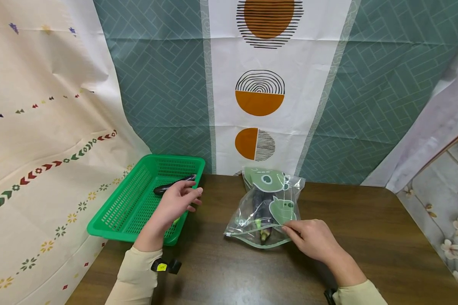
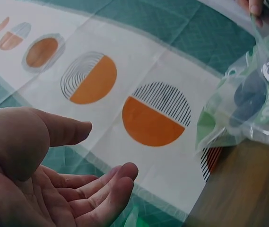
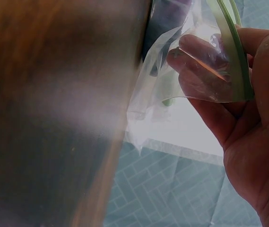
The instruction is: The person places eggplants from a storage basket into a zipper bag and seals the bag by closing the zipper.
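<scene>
My right hand (image 1: 314, 239) pinches the green-edged mouth of a clear zip bag (image 1: 236, 220) printed with green cartoon figures. Dark eggplants (image 1: 262, 207) with green stems lie inside it, their stem ends towards the mouth. In the right wrist view, fingers (image 3: 198, 54) show through the clear plastic. The left hand (image 1: 177, 201) is held over the right side of a green plastic basket (image 1: 99, 224), fingers loosely bent and nothing in them. Another eggplant (image 1: 163, 189) lies in the basket, partly hidden by that hand. A bright green bit (image 1: 176, 221) shows beside the left wrist.
The basket and bag stand on a dark brown wooden table (image 1: 213, 271). A patterned cloth (image 1: 164, 84) hangs right behind the table's back edge. Cream cloth (image 1: 42, 169) borders the left side, and a flowered cloth (image 1: 454, 233) the right.
</scene>
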Demonstrator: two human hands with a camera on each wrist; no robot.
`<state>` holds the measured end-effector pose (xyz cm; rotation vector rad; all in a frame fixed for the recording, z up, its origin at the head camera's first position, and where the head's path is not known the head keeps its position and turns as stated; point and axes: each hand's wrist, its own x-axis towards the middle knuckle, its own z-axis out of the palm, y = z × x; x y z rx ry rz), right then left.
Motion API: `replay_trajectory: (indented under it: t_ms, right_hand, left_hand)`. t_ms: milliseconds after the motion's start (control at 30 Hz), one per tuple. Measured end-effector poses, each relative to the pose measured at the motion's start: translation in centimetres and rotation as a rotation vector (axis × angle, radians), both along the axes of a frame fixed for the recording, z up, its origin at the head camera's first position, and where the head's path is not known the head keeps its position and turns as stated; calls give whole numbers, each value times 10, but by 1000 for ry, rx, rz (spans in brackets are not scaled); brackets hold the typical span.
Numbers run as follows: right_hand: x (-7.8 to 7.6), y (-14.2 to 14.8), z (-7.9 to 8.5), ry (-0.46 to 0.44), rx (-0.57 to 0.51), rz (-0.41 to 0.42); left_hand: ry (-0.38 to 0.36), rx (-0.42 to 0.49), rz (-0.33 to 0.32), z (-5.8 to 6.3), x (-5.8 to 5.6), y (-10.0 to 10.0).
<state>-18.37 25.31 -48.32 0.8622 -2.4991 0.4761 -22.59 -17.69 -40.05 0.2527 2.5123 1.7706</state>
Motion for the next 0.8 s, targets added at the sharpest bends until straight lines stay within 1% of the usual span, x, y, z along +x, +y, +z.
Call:
replay_trajectory:
  t_ms: [267, 567, 700, 800]
  right_hand:
    - [-1, 0, 0, -4, -6, -2]
    - [1, 0, 1, -16, -4, 1]
    - [1, 0, 1, -9, -5, -4]
    - [0, 0, 1, -8, -5, -9]
  left_hand:
    - [7, -69, 86, -2, -5, -14]
    - [15, -150, 118, -5, -10, -28]
    - [21, -221, 132, -6, -12, -34]
    - [16, -306, 146, -6, -12, -38]
